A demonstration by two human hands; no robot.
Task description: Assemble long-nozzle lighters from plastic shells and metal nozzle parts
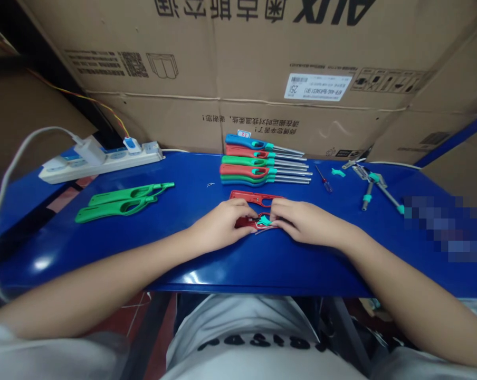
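Note:
Both my hands rest on the blue table [183,248], meeting over a red plastic lighter shell [246,223]. My left hand [220,224] curls its fingers onto the left part of that shell. My right hand [297,219] pinches a small teal trigger piece [265,220] against the shell. A second red shell half [256,198] lies flat just behind my fingers. Beyond it sits a stack of finished long lighters [258,166] in blue, red and green with metal tubes pointing right.
Two green shell halves [122,203] lie to the left. A white power strip [99,161] with plugs sits at the back left. A small screwdriver [324,179], teal bits and metal tube parts [375,184] lie at the right. Cardboard boxes [262,63] wall the back.

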